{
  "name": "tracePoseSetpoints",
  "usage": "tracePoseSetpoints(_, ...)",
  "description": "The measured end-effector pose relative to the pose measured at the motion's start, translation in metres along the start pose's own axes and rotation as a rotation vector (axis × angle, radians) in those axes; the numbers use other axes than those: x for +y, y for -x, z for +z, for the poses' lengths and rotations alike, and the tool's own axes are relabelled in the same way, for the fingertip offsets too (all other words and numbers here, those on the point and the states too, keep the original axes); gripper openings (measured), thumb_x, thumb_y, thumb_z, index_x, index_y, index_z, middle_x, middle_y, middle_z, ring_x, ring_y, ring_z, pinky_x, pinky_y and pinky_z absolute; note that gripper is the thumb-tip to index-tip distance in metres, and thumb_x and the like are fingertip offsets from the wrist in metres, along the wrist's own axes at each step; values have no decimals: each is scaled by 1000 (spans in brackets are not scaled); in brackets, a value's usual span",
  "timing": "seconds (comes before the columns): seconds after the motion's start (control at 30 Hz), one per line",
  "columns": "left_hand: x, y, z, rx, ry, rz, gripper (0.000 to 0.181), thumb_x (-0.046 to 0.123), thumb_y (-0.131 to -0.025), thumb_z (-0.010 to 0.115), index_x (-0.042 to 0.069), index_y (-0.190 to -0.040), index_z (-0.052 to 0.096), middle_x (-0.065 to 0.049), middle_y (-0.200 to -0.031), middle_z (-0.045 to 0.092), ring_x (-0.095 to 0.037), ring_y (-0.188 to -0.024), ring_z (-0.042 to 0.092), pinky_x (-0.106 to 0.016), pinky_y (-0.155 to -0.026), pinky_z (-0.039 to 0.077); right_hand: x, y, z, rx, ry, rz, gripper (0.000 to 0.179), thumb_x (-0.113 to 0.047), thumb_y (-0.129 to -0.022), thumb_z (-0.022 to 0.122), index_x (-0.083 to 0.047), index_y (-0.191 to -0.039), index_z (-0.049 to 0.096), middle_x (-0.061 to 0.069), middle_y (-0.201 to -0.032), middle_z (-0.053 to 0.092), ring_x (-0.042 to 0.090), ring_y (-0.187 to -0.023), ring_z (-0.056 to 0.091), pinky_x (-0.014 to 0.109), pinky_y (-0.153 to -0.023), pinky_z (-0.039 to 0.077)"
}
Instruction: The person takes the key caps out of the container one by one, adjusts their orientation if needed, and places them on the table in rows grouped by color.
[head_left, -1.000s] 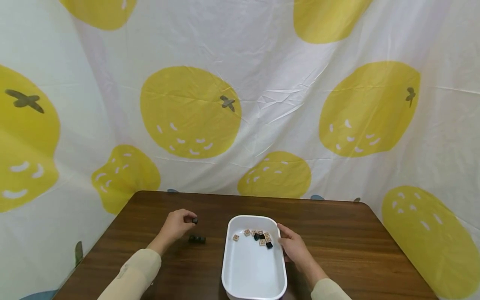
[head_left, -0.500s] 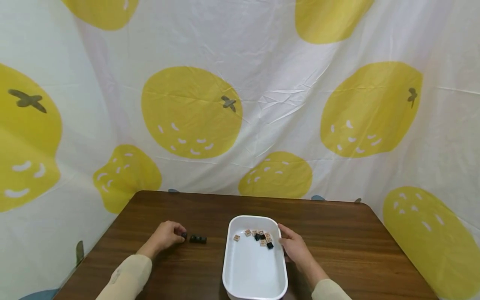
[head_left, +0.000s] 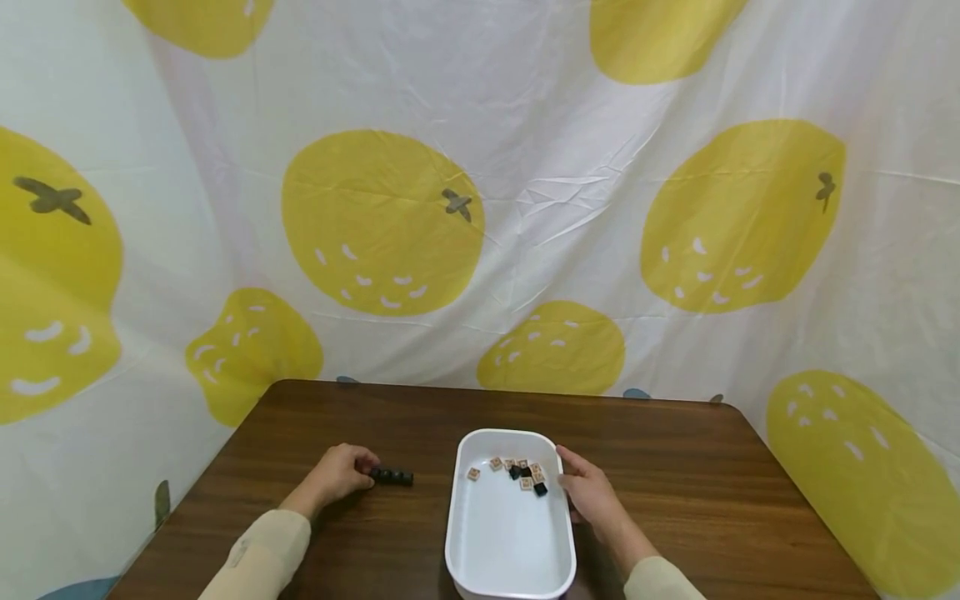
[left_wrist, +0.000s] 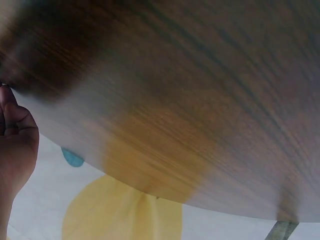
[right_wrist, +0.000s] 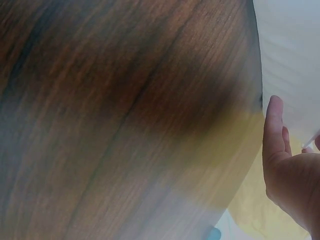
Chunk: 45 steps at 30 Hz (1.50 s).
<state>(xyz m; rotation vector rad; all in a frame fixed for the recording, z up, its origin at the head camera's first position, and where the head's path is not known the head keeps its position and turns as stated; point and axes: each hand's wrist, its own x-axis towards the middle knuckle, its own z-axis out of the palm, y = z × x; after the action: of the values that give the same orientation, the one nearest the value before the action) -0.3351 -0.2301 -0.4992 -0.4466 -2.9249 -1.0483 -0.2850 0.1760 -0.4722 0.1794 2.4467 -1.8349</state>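
Observation:
In the head view, several small black cubes (head_left: 397,477) form a short row on the table left of a white tray (head_left: 510,542). My left hand (head_left: 333,479) pinches the cube at the row's left end, which its fingertips partly cover. On the tray's right side, my right hand (head_left: 592,500) grips the wall, thumb at the rim and fingers along the outside. Several wooden tiles (head_left: 527,483) with dark marks lie at the tray's far end, among a few black cubes (head_left: 541,490). Each wrist view catches only part of its hand, at the frame's edge.
The brown wooden table (head_left: 697,483) has rounded far corners. Behind it hangs a white cloth (head_left: 525,250) printed with yellow fruit. One wooden tile (head_left: 473,474) lies apart from the others, near the tray's left wall.
My left hand came down and toward me with a black cube, set it left of the row, then moved slightly right until it met the row. The right hand stayed on the tray.

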Motion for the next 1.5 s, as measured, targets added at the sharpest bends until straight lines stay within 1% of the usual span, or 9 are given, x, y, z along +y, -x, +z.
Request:
tracePoseSetpoints(0.3, 1, 3, -1, -6, 38, -1, 31, -6, -77, 77, 2, -107, 71, -2, -86, 61, -16, -80, 56, -37, -71, 49, 0, 0, 1, -4, 8, -1, 51, -6, -98, 48, -5, -149, 43, 31, -129, 54, 30, -92, 65, 43, -64, 55)
tracePoseSetpoints(0.5, 4, 1, -4, 88, 14, -41, 33, 0, -84, 73, 1, -116, 68, -10, -103, 65, -26, -91, 63, -46, -79, 51, 1, 1, 3, -10, 3, -1, 51, -6, -97, 47, -5, -149, 43, 31, -128, 55, 30, -90, 66, 43, -64, 56)
tracePoseSetpoints(0.63, 13, -5, -6, 137, 26, -35, 33, 5, -89, 70, 2, -121, 67, -13, -108, 64, -28, -94, 62, -47, -81, 51, 1, 1, 2, -11, 12, 11, 51, -6, -98, 47, -5, -149, 43, 31, -132, 53, 29, -93, 65, 42, -65, 55)
tracePoseSetpoints(0.73, 18, -9, -6, 131, 32, -1, 31, 2, -88, 66, 2, -119, 68, -13, -105, 65, -27, -94, 61, -47, -80, 50, 1, 1, 3, -7, 22, 5, 52, -6, -97, 47, -5, -149, 43, 32, -132, 52, 29, -91, 65, 41, -64, 54)
tracePoseSetpoints(0.83, 18, -9, -6, 90, 16, 10, 32, -3, -86, 64, 0, -117, 68, -13, -108, 66, -30, -96, 61, -48, -83, 50, 1, 1, 3, -5, 21, 3, 52, -6, -97, 48, -5, -149, 43, 32, -133, 51, 29, -90, 65, 42, -63, 54)
tracePoseSetpoints(0.97, 12, -2, -5, 14, -21, -31, 35, -7, -81, 66, -1, -116, 68, -11, -110, 66, -33, -103, 61, -48, -87, 50, 1, 1, 3, -13, 12, 5, 52, -6, -98, 47, -4, -149, 42, 32, -134, 51, 28, -91, 65, 42, -64, 55)
tracePoseSetpoints(1.1, 6, 4, -6, -39, -31, -62, 34, -5, -81, 71, -1, -115, 69, -10, -106, 65, -32, -101, 61, -48, -86, 50, 0, 1, 2, -1, 4, -4, 52, -5, -97, 49, -5, -148, 43, 30, -127, 56, 28, -87, 66, 42, -62, 55)
tracePoseSetpoints(1.27, 4, 3, -6, -38, -54, -39, 25, 2, -85, 75, 2, -110, 71, -7, -102, 65, -30, -98, 61, -49, -85, 50, 1, 0, 0, 11, -14, -18, 51, -4, -96, 50, -4, -147, 44, 27, -117, 60, 31, -85, 68, 43, -60, 56)
tracePoseSetpoints(1.5, 3, 1, -2, 0, -66, -44, 14, 4, -82, 78, 7, -94, 71, -2, -91, 62, -22, -88, 59, -45, -81, 49, 1, -1, 0, 3, -14, -6, 51, -4, -97, 49, -5, -148, 44, 28, -119, 59, 32, -87, 68, 44, -62, 57)
